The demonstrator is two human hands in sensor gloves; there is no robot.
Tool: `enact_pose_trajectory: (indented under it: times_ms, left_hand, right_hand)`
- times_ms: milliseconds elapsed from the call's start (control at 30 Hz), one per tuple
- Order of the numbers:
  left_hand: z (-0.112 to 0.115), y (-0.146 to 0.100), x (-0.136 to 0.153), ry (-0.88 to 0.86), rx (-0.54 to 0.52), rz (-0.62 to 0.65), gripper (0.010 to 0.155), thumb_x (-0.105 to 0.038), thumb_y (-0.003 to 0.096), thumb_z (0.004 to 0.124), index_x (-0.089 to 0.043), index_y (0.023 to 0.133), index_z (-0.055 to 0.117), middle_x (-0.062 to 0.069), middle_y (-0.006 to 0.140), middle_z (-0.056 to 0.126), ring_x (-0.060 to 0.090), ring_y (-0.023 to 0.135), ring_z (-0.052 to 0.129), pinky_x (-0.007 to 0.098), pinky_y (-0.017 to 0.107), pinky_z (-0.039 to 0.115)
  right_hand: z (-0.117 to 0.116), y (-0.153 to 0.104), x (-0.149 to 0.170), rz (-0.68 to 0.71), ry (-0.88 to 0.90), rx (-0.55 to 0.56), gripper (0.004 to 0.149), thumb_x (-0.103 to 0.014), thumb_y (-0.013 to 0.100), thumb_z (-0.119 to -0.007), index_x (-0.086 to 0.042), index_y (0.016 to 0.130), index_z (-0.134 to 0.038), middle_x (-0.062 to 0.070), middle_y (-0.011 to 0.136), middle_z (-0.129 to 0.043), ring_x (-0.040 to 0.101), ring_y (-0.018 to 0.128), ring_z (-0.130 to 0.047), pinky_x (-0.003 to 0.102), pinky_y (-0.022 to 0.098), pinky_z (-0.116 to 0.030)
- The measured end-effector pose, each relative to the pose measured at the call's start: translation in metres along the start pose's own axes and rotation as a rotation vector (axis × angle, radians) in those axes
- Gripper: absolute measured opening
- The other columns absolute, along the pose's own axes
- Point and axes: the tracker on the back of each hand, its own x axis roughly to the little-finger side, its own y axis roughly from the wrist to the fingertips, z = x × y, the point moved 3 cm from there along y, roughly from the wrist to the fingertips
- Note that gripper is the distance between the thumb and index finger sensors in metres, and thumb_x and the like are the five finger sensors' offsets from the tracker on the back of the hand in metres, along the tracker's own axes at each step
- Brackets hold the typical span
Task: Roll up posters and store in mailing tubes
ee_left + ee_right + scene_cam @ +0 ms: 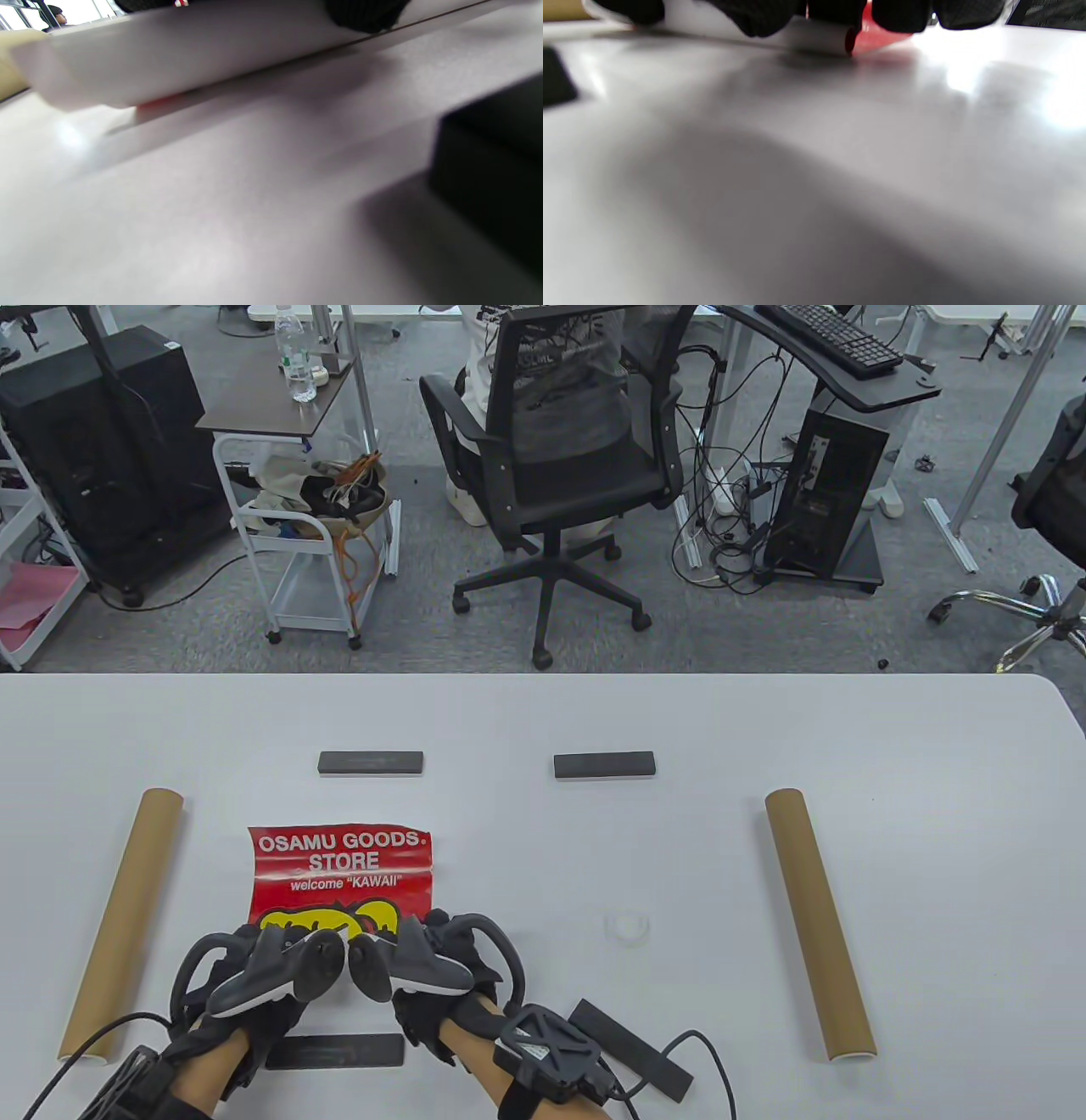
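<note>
— Where are the grips sitting?

— I'm pressing left hand [254,976] and right hand [433,963] on the poster [339,865], rolling its near edge along the surface [543,712].

— Handling?

— Light, springy paper; I'm judging both ends need holding. Tubes [123,925] are lying either side.

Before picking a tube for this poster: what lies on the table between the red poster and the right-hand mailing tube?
In the table view, only a small white round cap lies between the poster and the right tube; otherwise bare table.
</note>
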Motion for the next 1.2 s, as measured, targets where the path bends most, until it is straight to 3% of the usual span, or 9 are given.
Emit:
enact_pose_trajectory:
  times_ms: [167, 333, 467, 600, 733, 833, 967, 1100, 1200]
  left_hand:
    - [-0.001, 0.002, 0.0, 0.024, -0.042, -0.018, 0.054, -0.039, 0.046, 0.075, -0.04, 0.097, 0.058, -0.001, 0.098, 0.077, 0.032, 0.091, 0.085, 0.061, 0.072, 0.063]
    - [-0.004, 0.0, -0.001, -0.014, -0.023, 0.009, 0.05, -0.037, 0.0461, 0.074, -0.04, 0.095, 0.065, -0.003, 0.094, 0.082, 0.028, 0.088, 0.089, 0.06, 0.072, 0.064]
    - [0.004, 0.002, 0.002, -0.015, 0.043, -0.022, 0.062, -0.041, 0.0475, 0.073, -0.039, 0.103, 0.045, 0.003, 0.11, 0.059, 0.034, 0.102, 0.068, 0.062, 0.074, 0.056]
    - [0.001, 0.002, 0.001, -0.002, -0.008, -0.019, 0.053, -0.037, 0.0473, 0.072, -0.04, 0.098, 0.057, 0.0, 0.1, 0.073, 0.031, 0.094, 0.079, 0.061, 0.073, 0.06]
    - [-0.002, 0.0, 0.001, 0.001, -0.003, -0.016, 0.052, -0.037, 0.0473, 0.072, -0.039, 0.098, 0.06, 0.0, 0.098, 0.077, 0.031, 0.092, 0.084, 0.061, 0.072, 0.061]
    - [0.0, 0.0, 0.002, 0.0, 0.007, -0.019, 0.066, -0.042, 0.047, 0.073, -0.04, 0.105, 0.04, 0.004, 0.111, 0.057, 0.035, 0.102, 0.069, 0.062, 0.074, 0.057]
    - [0.0, 0.001, 0.008, -0.013, -0.027, -0.029, 0.052, -0.039, 0.0467, 0.072, -0.04, 0.097, 0.058, -0.001, 0.098, 0.075, 0.032, 0.093, 0.082, 0.062, 0.072, 0.061]
    - [-0.004, -0.002, 0.006, -0.035, -0.021, -0.007, 0.05, -0.037, 0.0467, 0.072, -0.04, 0.095, 0.064, -0.002, 0.096, 0.078, 0.031, 0.092, 0.083, 0.062, 0.073, 0.06]
    - [-0.003, -0.002, 0.006, -0.028, -0.017, -0.011, 0.066, -0.043, 0.0468, 0.073, -0.04, 0.105, 0.041, 0.004, 0.11, 0.058, 0.035, 0.102, 0.069, 0.063, 0.074, 0.057]
  right_hand:
    - [-0.003, -0.002, 0.008, 0.0, 0.005, -0.022, 0.061, -0.024, 0.049, -0.067, -0.027, 0.098, -0.031, 0.014, 0.104, -0.033, 0.049, 0.092, -0.038, 0.066, 0.066, -0.046]
    - [0.001, -0.001, 0.005, 0.016, 0.019, 0.033, 0.051, -0.021, 0.047, -0.07, -0.02, 0.094, -0.05, 0.015, 0.094, -0.062, 0.048, 0.087, -0.054, 0.067, 0.063, -0.052]
    - [-0.009, 0.007, 0.009, -0.021, -0.051, -0.046, 0.056, -0.021, 0.048, -0.068, -0.022, 0.097, -0.041, 0.014, 0.101, -0.048, 0.049, 0.09, -0.046, 0.067, 0.064, -0.05]
    - [-0.007, 0.005, 0.016, -0.005, -0.013, -0.024, 0.063, -0.024, 0.049, -0.068, -0.024, 0.098, -0.029, 0.017, 0.103, -0.032, 0.049, 0.091, -0.038, 0.067, 0.066, -0.046]
    - [-0.002, 0.006, 0.014, 0.019, -0.016, 0.026, 0.056, -0.022, 0.048, -0.069, -0.02, 0.097, -0.042, 0.016, 0.097, -0.054, 0.049, 0.089, -0.047, 0.067, 0.064, -0.05]
    - [-0.01, 0.012, 0.016, -0.006, -0.082, -0.036, 0.059, -0.022, 0.048, -0.068, -0.02, 0.098, -0.036, 0.015, 0.101, -0.045, 0.049, 0.091, -0.042, 0.067, 0.065, -0.049]
    - [-0.014, 0.016, 0.023, -0.011, -0.015, -0.089, 0.065, -0.024, 0.049, -0.067, -0.023, 0.098, -0.025, 0.018, 0.104, -0.029, 0.05, 0.092, -0.034, 0.067, 0.066, -0.045]
    - [-0.001, 0.014, 0.02, 0.037, -0.017, 0.049, 0.056, -0.022, 0.047, -0.068, -0.021, 0.096, -0.042, 0.016, 0.097, -0.053, 0.048, 0.089, -0.048, 0.066, 0.064, -0.051]
    - [-0.004, 0.017, 0.021, 0.008, -0.051, -0.042, 0.059, -0.02, 0.048, -0.067, -0.022, 0.098, -0.036, 0.015, 0.101, -0.045, 0.049, 0.091, -0.041, 0.066, 0.065, -0.048]
